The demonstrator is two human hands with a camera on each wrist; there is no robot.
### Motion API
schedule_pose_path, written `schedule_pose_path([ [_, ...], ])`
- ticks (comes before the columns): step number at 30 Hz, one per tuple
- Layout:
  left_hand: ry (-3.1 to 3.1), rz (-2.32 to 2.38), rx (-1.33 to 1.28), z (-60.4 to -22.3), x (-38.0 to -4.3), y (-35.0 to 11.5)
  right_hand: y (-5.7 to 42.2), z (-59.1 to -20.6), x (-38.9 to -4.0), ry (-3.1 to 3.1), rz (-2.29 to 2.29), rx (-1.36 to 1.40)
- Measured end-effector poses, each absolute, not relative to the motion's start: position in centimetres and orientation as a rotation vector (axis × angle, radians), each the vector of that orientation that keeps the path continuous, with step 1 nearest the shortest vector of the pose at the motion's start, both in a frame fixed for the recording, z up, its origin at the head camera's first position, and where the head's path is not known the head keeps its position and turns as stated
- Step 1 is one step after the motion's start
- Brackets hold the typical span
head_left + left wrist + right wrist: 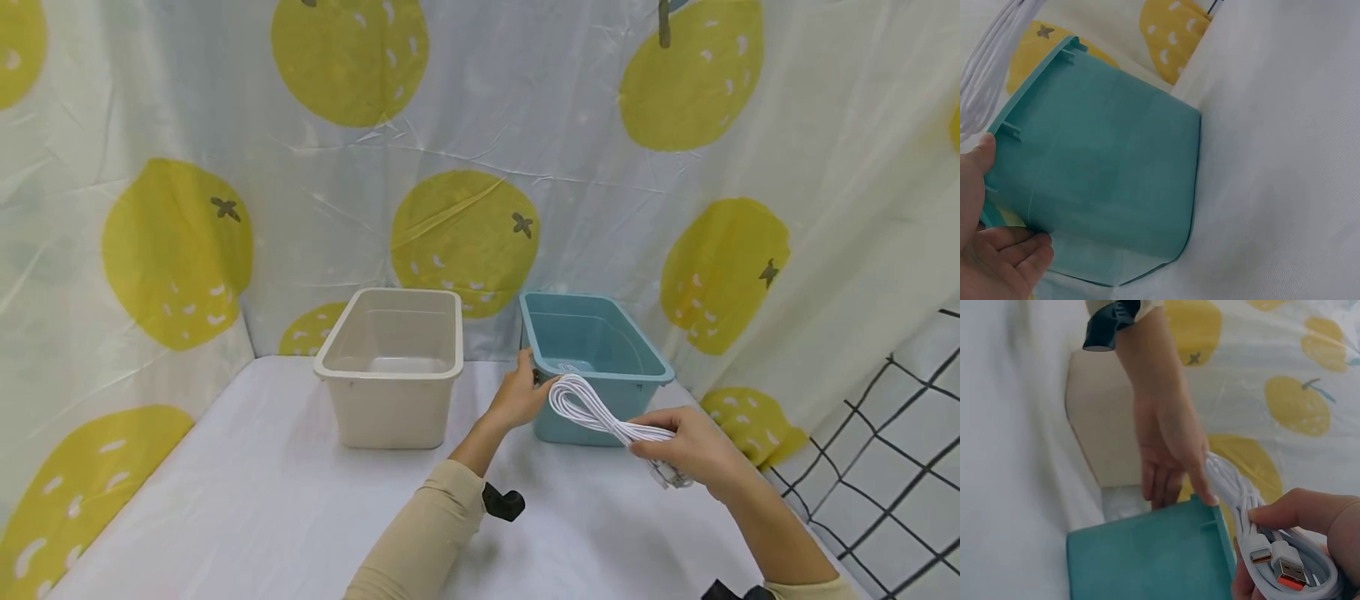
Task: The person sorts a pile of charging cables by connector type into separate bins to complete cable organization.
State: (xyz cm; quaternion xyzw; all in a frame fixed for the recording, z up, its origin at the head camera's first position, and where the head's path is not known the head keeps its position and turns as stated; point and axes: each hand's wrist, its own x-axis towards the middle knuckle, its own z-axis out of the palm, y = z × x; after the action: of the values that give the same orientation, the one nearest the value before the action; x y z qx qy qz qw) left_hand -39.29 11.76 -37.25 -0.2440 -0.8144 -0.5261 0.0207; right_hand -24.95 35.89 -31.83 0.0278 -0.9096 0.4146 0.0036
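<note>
In the head view my right hand [693, 450] pinches a bundled white USB cable [592, 408] between thumb and fingers. The cable's looped end hangs over the near rim of a blue plastic bin [600, 298]. Two connector plugs [1275, 562], one with an orange tongue, show beside my right thumb in the right wrist view. My left hand [521, 392] holds the bin's near left corner, its thumb [985, 150] at the rim and its fingers [1022, 250] curled below against the side. Part of something white [568, 367] shows inside the blue bin.
A beige bin [393, 417] stands to the left of the blue one on the white-covered table [285, 517]. Behind both hangs a curtain [322, 225] with yellow fruit prints. A black wire grid [877, 450] runs along the right side.
</note>
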Motion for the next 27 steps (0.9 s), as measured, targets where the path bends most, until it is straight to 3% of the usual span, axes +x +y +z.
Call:
schedule_pose_path([
  [14,-2.5,-1.623,-0.763,-37.6,-39.5,11.8,37.4,-27.8,-29.9,-2.751,1.36,0.117],
  [27,-2.493,-1.634,-0.769,-37.8,-39.5,11.8,37.2,-27.5,-35.5,-2.744,1.283,-0.03],
])
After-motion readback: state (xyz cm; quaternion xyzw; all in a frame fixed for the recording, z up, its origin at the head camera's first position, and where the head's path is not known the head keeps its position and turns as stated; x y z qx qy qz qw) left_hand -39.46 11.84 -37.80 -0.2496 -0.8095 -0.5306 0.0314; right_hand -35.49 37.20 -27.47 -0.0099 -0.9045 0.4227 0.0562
